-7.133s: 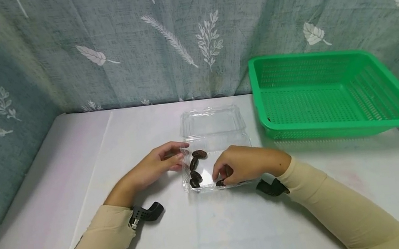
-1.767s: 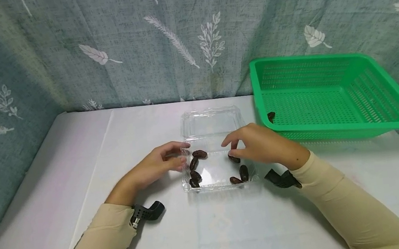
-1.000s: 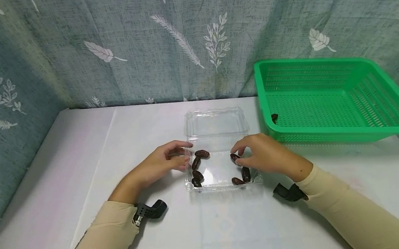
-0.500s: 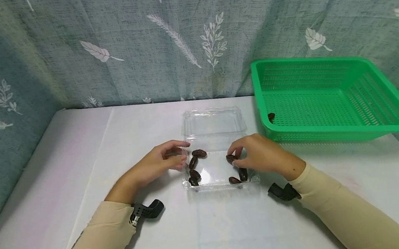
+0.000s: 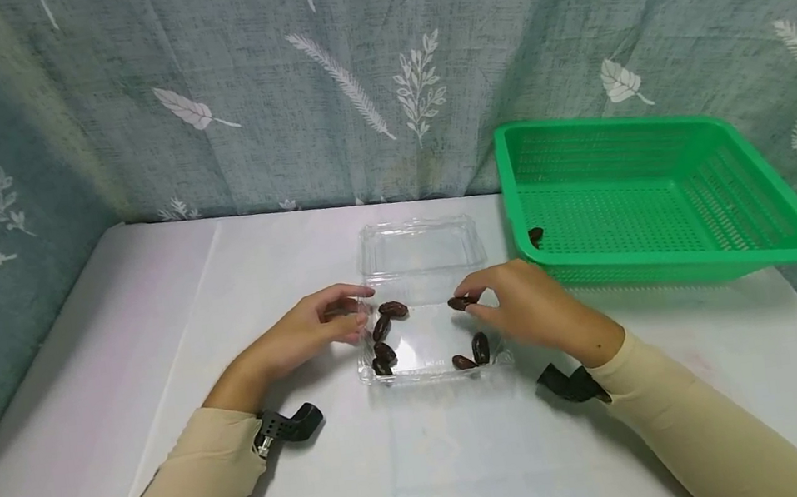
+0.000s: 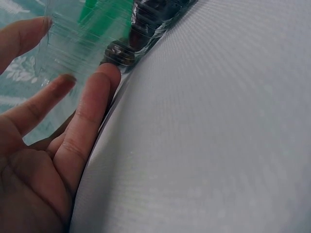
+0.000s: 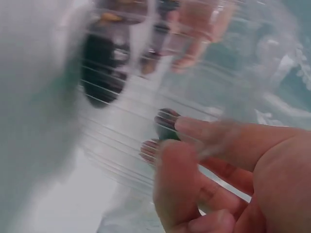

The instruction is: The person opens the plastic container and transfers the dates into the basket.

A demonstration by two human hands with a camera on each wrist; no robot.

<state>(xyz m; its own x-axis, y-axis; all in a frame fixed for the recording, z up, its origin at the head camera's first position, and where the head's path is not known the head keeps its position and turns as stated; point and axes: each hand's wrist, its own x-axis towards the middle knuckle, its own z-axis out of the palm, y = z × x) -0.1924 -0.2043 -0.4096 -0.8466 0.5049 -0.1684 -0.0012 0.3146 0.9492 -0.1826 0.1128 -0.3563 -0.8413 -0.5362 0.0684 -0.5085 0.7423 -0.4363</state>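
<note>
A clear hinged plastic container [image 5: 430, 370] lies with its lid [image 5: 421, 245] folded back. Along its left side sit several dark wrinkled dates [image 5: 381, 328]; two more dates [image 5: 480, 348] lie in the front right corner. My right hand [image 5: 527, 303] pinches a date [image 5: 461, 303] between thumb and fingertips over the right half of the container. The right wrist view, partly blurred, shows this held date [image 7: 166, 124] through the ribbed wall. My left hand [image 5: 311, 327] keeps its fingers spread and fairly straight, fingertips at the container's left wall; a date [image 6: 119, 52] shows behind that wall.
A green perforated basket [image 5: 673, 263] stands at the back right, with a dark date [image 5: 535, 236] by its left wall. The table has a white cover [image 5: 310, 495]. A leaf-patterned curtain [image 5: 257, 91] hangs behind and at the left.
My right hand moved from the front of the container to its back right. Two dates now show in the front right corner. The pinched date has shifted slightly backward and turned sideways.
</note>
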